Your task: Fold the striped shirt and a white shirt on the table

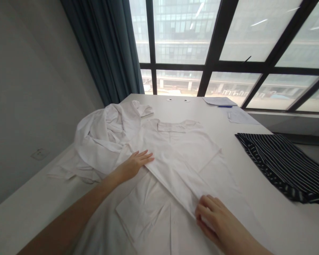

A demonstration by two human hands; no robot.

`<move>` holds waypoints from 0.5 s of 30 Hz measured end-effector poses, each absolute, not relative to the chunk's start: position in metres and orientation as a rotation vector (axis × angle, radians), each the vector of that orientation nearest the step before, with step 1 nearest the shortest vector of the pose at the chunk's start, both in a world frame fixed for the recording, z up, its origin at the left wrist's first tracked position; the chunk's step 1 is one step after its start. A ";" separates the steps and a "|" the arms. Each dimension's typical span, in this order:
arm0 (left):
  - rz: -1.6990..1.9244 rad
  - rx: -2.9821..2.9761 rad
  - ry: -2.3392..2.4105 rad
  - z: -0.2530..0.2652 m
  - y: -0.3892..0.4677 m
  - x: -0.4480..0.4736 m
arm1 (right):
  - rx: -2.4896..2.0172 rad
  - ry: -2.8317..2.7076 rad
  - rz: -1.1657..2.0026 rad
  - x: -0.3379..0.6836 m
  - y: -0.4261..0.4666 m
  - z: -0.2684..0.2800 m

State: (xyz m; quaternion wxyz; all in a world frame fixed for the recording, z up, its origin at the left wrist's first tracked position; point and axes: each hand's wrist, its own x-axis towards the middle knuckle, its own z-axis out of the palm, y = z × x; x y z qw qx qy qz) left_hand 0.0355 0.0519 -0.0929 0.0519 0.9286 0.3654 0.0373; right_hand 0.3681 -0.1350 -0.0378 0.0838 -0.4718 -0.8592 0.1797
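A white long-sleeved garment (159, 148), which looks like a coat or shirt, lies spread on the table with its collar end away from me. One sleeve (172, 180) runs diagonally across the body of the garment. Flat on the upper left end of that sleeve rests my left hand (136, 163), its fingers stretched out. My right hand (211, 217) is closed at the sleeve's lower right end, fingers curled over the fabric; the fingertips are partly hidden. Closer to me, the cloth has creases and a folded flap (142, 209).
Another white garment (106, 131) lies bunched at the left. Black-and-white striped cloth (284, 163) hangs over the table's right side. At the far edge are papers (219, 101), a blue pen (225, 106) and two small white objects. A wall, dark curtain (103, 46) and windows surround the white table (255, 148).
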 end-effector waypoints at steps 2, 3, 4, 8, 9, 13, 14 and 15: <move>0.102 2.785 1.085 -0.091 0.052 0.031 | -1.378 -2.588 0.695 0.369 -0.137 -0.039; 0.111 2.758 1.088 -0.090 0.051 0.031 | -1.379 -2.579 0.750 0.371 -0.136 -0.041; 0.127 2.729 1.103 -0.088 0.050 0.033 | -1.398 -2.552 0.776 0.374 -0.134 -0.042; 0.228 2.688 1.113 -0.080 0.038 0.064 | -1.558 -2.334 0.567 0.396 -0.109 -0.049; 0.248 2.702 1.079 -0.080 0.033 0.076 | -1.587 -2.275 0.494 0.402 -0.101 -0.052; 0.283 2.814 0.935 -0.085 0.010 0.114 | -1.752 -2.099 0.495 0.416 -0.076 -0.068; 0.287 2.850 0.924 -0.087 0.005 0.119 | -1.793 -2.071 0.552 0.417 -0.074 -0.071; 0.286 2.883 0.922 -0.090 0.002 0.121 | -1.821 -2.052 0.615 0.417 -0.072 -0.073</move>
